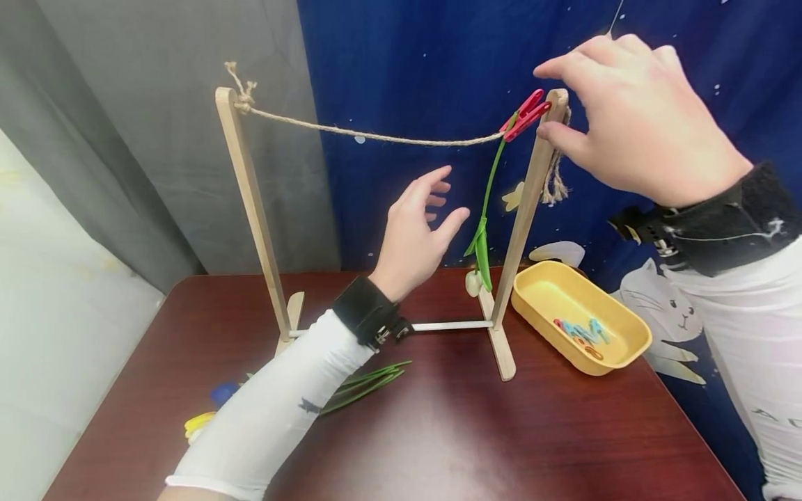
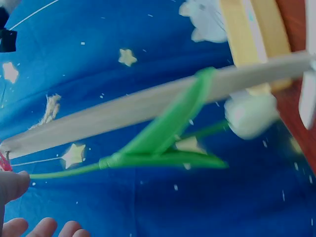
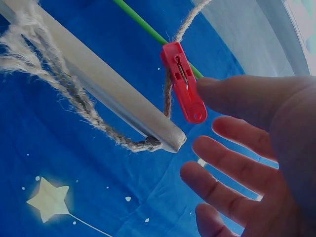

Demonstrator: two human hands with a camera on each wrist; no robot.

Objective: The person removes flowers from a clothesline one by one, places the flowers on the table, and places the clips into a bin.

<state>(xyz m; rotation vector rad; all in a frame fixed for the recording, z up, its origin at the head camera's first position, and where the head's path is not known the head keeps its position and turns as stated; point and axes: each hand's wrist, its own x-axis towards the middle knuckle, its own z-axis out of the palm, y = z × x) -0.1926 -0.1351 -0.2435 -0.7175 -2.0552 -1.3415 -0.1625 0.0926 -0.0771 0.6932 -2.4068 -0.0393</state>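
Note:
A wooden frame [image 1: 250, 209] carries a twine line [image 1: 376, 136] between its two posts. A red clothespin [image 1: 525, 115] on the line, by the right post [image 1: 526, 209], clamps the green stem [image 1: 493, 174] of a white flower [image 1: 473, 282] hanging head down. My right hand [image 1: 544, 97] is open at the post top, with its fingertips beside the pin and holding nothing. In the right wrist view the thumb [image 3: 237, 94] lies next to the clothespin [image 3: 183, 89], fingers spread. My left hand [image 1: 452, 195] hovers open just left of the stem. The left wrist view shows the leaves [image 2: 163, 143] and bud [image 2: 252, 116].
A yellow tray [image 1: 551, 344] with several coloured pins stands right of the frame on the dark red table [image 1: 438, 431]. Loose green stems [image 1: 370, 379] and blue and yellow pieces [image 1: 209, 410] lie under my left forearm. A blue starry backdrop hangs close behind.

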